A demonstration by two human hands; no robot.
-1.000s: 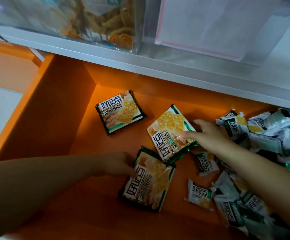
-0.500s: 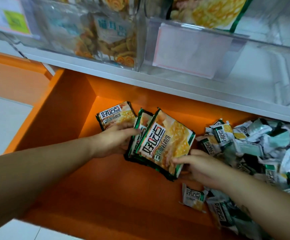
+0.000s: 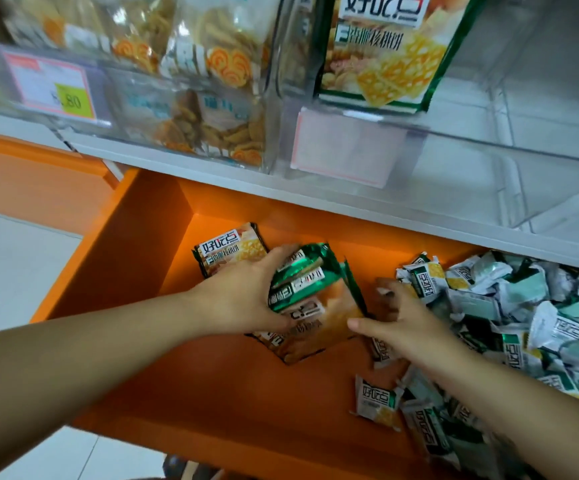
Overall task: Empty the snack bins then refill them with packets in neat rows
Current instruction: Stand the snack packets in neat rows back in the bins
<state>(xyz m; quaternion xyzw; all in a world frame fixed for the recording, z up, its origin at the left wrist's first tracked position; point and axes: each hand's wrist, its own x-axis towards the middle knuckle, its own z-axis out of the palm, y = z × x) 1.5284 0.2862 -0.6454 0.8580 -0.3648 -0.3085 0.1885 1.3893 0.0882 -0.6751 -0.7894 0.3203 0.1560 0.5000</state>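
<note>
Cracker packets [image 3: 298, 289] sat bunched in orange bin [image 3: 135, 258], gripped by left hand [image 3: 243, 299]; right hand [image 3: 405, 327] loose-fingered, thumb touching their edge. Small-packet pile [image 3: 523, 306] just right of it.

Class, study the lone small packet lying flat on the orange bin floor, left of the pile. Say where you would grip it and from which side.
Pinch the small packet by its left edge, coming from above and the left. It lies flat, bare bin floor borders its left, and the pile crowds its right, so a grip probably finds room only there.
</note>
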